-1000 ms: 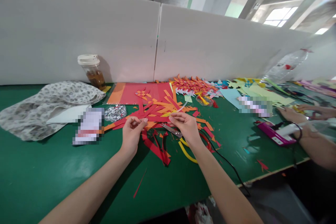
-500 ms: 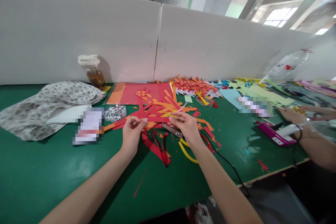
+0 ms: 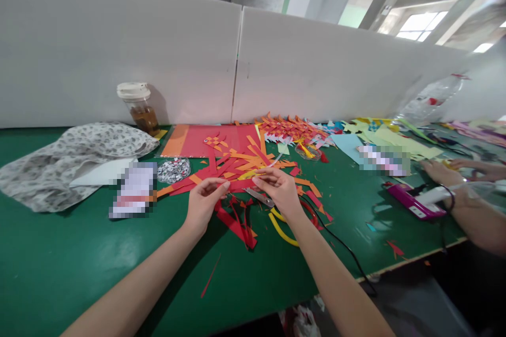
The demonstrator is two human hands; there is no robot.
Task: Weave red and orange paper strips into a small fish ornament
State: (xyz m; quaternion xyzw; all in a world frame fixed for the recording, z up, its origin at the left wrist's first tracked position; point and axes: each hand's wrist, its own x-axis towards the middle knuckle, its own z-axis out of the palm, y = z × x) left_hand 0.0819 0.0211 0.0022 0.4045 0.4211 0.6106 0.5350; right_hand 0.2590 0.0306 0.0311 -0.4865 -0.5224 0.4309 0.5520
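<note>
A short red paper strip [image 3: 242,185] is stretched level between my two hands. My left hand [image 3: 205,201] pinches its left end between thumb and fingers. At the other end, my right hand [image 3: 280,189] pinches it too. Beneath and behind lie loose red and orange paper strips [image 3: 227,165]. Scissors with yellow handles [image 3: 282,230] rest on the table by my right hand, partly hidden by it. A folded red paper piece [image 3: 233,226] lies just below the strip. A small woven orange and red paper fish [image 3: 213,140] is farther back.
On the green table [image 3: 166,258] lie a clear bag of googly eyes [image 3: 174,170], a patterned cloth [image 3: 79,142] and a stack of woven fish [image 3: 288,129]. A lidded cup [image 3: 143,110] stands by the white partition [image 3: 158,47]. A co-worker's hand [image 3: 438,172] is near a purple power strip [image 3: 413,202].
My left hand has shifted slightly right and turned inward. The red strip between my hands now shows more plainly. My right hand has barely moved.
</note>
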